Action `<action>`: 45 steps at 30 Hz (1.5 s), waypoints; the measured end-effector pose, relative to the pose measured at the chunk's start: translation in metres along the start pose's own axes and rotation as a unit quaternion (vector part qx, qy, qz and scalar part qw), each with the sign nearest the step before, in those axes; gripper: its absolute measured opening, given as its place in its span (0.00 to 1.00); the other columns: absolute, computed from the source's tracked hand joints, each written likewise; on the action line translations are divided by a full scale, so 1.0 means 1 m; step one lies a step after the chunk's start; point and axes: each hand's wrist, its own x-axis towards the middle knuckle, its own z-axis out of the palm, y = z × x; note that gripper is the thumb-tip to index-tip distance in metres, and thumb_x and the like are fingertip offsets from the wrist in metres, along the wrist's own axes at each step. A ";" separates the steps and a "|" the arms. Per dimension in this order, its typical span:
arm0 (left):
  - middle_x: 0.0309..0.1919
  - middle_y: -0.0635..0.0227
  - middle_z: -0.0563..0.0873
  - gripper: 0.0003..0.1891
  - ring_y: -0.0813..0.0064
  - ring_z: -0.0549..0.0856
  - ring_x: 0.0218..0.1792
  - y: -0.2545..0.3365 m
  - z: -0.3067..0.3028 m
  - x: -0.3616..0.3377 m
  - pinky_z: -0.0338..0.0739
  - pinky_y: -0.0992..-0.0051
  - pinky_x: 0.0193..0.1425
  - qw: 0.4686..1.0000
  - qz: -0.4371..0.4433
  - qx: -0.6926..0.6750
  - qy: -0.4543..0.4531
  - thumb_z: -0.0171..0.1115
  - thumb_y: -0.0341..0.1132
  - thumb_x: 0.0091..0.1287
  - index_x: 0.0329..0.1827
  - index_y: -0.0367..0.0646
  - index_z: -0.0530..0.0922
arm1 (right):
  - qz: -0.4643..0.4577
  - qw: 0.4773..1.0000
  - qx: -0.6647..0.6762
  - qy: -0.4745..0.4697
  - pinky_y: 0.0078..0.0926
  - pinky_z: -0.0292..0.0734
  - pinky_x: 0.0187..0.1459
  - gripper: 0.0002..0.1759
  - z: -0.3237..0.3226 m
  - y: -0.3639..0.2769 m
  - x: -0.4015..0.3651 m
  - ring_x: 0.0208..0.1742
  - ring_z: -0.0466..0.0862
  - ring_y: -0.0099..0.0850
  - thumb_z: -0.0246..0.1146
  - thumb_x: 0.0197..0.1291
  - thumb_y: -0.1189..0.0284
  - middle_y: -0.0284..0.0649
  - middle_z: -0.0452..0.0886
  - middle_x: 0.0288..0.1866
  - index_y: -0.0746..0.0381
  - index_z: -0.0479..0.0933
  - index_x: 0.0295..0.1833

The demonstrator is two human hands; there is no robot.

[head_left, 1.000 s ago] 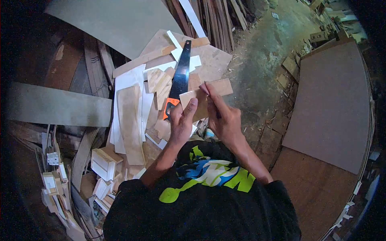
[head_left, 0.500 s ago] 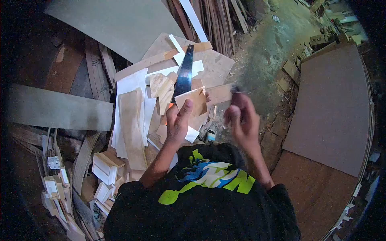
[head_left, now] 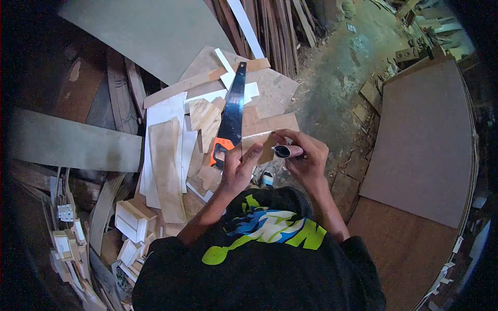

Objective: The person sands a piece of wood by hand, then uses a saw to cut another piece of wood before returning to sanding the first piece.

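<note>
My left hand (head_left: 239,168) grips a small wooden piece (head_left: 258,140) with a pale top edge, its thumb lying on the near face. Close against the right side of that piece is my right hand (head_left: 308,155), its fingers wrapped round a rolled sheet (head_left: 291,151) with a dark inside. The roll's open end points left. Just left of the wooden piece lies a handsaw (head_left: 233,111) with an orange handle, blade pointing away from me. Under and beside the saw are wood offcuts (head_left: 205,116) and white boards (head_left: 165,124).
A large grey sheet (head_left: 150,36) lies at the upper left. Stacked panels (head_left: 415,145) stand on the right. Small wooden box-like pieces (head_left: 134,220) sit at the lower left. Long strips (head_left: 275,31) lean at the top, beside the littered floor (head_left: 337,78).
My right hand has moved left with the roll, up to the wooden piece. My left hand and the piece have shifted slightly right and down, uncovering the saw's orange handle.
</note>
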 end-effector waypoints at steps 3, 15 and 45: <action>0.43 0.65 0.86 0.19 0.77 0.84 0.44 -0.008 -0.001 -0.002 0.77 0.73 0.50 0.985 -0.077 -0.152 -0.021 0.59 0.44 0.74 0.52 0.34 0.80 | 0.061 0.992 0.108 -0.006 0.23 0.81 0.32 0.15 0.001 0.010 -0.009 0.34 0.88 0.29 0.63 0.50 0.86 0.41 0.88 0.37 0.65 0.82 0.45; 0.50 0.52 0.85 0.27 0.57 0.87 0.48 0.010 0.020 0.006 0.81 0.59 0.56 0.836 -0.238 -0.463 -0.177 0.52 0.49 0.75 0.65 0.33 0.70 | 0.390 0.779 0.476 0.119 0.18 0.68 0.17 0.07 0.004 0.006 -0.030 0.18 0.73 0.19 0.67 0.63 0.75 0.33 0.77 0.26 0.64 0.76 0.41; 0.40 0.68 0.85 0.21 0.82 0.82 0.41 -0.001 0.027 -0.008 0.77 0.77 0.47 0.977 -0.096 -0.189 0.013 0.57 0.46 0.75 0.52 0.34 0.80 | 0.165 0.958 0.213 0.099 0.22 0.81 0.41 0.11 -0.005 0.017 -0.044 0.35 0.86 0.25 0.57 0.47 0.88 0.39 0.86 0.33 0.69 0.81 0.36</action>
